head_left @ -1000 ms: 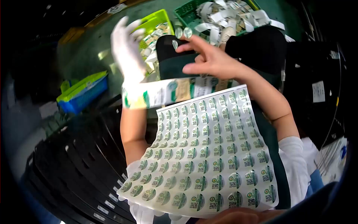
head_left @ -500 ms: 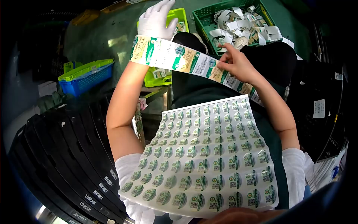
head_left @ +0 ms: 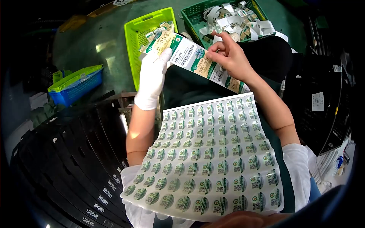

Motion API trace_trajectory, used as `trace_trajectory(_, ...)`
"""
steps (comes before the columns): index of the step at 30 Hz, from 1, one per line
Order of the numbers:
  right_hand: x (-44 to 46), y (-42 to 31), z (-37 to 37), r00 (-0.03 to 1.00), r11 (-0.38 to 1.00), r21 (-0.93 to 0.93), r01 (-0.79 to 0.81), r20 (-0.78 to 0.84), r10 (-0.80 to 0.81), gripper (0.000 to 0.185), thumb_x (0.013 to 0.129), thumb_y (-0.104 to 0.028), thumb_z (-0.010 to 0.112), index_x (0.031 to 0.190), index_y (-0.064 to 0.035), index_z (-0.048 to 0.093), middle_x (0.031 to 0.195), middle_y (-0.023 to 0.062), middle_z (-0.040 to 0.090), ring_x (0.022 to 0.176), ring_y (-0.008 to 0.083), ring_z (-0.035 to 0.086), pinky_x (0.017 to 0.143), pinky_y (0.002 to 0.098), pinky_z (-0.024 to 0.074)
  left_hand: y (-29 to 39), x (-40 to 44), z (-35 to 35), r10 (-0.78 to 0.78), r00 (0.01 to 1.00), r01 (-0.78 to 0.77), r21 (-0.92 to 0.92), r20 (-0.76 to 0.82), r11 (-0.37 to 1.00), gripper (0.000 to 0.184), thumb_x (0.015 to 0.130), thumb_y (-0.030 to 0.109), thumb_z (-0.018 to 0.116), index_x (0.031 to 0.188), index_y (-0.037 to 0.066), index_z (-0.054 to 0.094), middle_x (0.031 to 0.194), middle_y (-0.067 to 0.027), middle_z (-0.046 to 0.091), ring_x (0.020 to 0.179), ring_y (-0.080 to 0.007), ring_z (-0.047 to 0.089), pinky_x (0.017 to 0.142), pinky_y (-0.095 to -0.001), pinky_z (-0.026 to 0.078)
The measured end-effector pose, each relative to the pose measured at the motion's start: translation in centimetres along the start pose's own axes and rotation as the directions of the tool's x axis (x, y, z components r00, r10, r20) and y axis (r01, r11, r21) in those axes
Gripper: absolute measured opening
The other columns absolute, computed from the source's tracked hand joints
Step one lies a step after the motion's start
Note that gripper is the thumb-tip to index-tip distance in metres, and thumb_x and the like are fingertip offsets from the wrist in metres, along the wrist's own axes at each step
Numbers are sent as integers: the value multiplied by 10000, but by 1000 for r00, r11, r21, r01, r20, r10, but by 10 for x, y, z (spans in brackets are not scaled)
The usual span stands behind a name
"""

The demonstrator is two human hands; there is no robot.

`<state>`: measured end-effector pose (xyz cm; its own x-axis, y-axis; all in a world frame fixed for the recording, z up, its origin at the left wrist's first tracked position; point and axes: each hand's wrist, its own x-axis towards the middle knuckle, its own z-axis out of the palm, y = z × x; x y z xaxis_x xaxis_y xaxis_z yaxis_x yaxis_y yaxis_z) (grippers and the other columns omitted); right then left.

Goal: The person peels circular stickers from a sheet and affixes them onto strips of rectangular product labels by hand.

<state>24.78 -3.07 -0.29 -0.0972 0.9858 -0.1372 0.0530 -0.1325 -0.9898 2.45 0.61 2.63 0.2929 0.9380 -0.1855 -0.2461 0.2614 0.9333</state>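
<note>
A long white, green and beige printed label strip (head_left: 186, 53) slants between the hands. The white-gloved left hand (head_left: 152, 76) pinches its upper end; the bare right hand (head_left: 232, 59), fingers curled, thumbs its middle, grip unclear. Below the strip spreads a glossy sheet of round green stickers (head_left: 205, 146); beyond it, a lime-green plastic crate (head_left: 131, 57).

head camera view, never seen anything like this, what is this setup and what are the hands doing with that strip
There's no machine here, just a person's own two hands, seen from a camera worn on the head, looking forward and down. The white-gloved left hand holds a long, printed paper label strip near one end. The ungloved right hand has its thumb at the strip; whether it pinches is unclear. Nearer the body spreads a white sheet of round green stickers. Beyond are a lime-green plastic basket and a dark green plastic basket, both containing labels.
</note>
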Motion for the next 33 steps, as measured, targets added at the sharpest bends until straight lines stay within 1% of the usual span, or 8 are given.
trace_trajectory(4, 8, -12, -10, 975, 989, -13, 147, -170, -147, 294, 905, -223, 627, 1053, 5, 515, 761, -12, 547, 660, 37, 474, 606, 192, 392, -17, -8, 9, -23, 998, 10, -202, -62, 979, 310, 945, 78, 513, 1218, -68, 526, 1148, -113, 609, 1023, -191, 608, 894, -309, 489)
trace_trajectory(8, 3, -51, -10, 943, 875, -387, 291, 272, -193, 258, 947, -254, 544, 852, -14, 554, 629, 75, 485, 593, 157, 475, 568, 316, 400, -28, -12, 9, -21, 997, 16, -76, -68, 997, 258, 938, 110, 546, 1152, -23, 605, 1042, -67, 660, 907, -126, 633, 819, -261, 499)
trace_trajectory(10, 6, -60, -5, 902, 759, -520, 392, 379, -206, 273, 939, -254, 521, 826, -8, 551, 654, 186, 536, 622, 351, 541, 580, 413, 422, -30, -10, 9, 6, 998, -8, -19, -61, 1000, 239, 935, 114, 557, 1125, -13, 629, 1019, -54, 670, 894, -104, 625, 807, -245, 490)
trace_trajectory(24, 31, -71, -1, 950, 496, -822, 281, 310, -25, 453, 871, -432, 603, 690, -18, 601, 571, 163, 569, 575, 353, 593, 551, 416, 468, -21, -15, 6, 46, 998, -39, 159, -44, 987, 253, 922, 85, 557, 1127, -48, 621, 1033, -73, 669, 904, -109, 614, 813, -243, 478)
trace_trajectory(26, 39, -62, -13, 966, 627, -775, 81, 217, 143, 559, 849, -539, 600, 663, -12, 599, 538, 118, 533, 529, 266, 579, 518, 362, 446, -27, -13, 1, 47, 999, -44, 117, -26, 992, 254, 921, 98, 564, 1126, -40, 624, 1040, -71, 666, 919, -108, 606, 827, -247, 472)
trace_trajectory(29, 39, -73, -7, 828, 753, -572, 327, 557, 64, 470, 904, -439, 586, 740, 1, 608, 573, 83, 509, 525, 180, 465, 517, 341, 384, -22, -10, -1, -19, 1000, 19, 127, 1, 992, 259, 938, 110, 541, 1141, -34, 610, 1072, -74, 653, 975, -130, 602, 879, -269, 463)
trace_trajectory(32, 47, -77, 8, 809, 928, -280, 245, 587, -37, 371, 938, -346, 563, 786, -10, 612, 585, 7, 482, 555, 98, 414, 527, 304, 364, -20, -15, 7, 52, 989, 35, -564, 139, 825, 464, 910, 177, 587, 1308, -20, 454, 1224, -104, 574, 1074, -180, 577, 945, -317, 452)
trace_trajectory(33, 53, -73, 12, 849, 935, -249, 253, 520, -91, 362, 942, -331, 559, 779, -11, 605, 592, -11, 469, 570, 78, 386, 522, 292, 348, -23, -11, 11, -40, 977, 113, -352, 208, 929, 558, 899, 232, 619, 1345, -24, 402, 1261, -112, 539, 1106, -187, 557, 961, -332, 444)
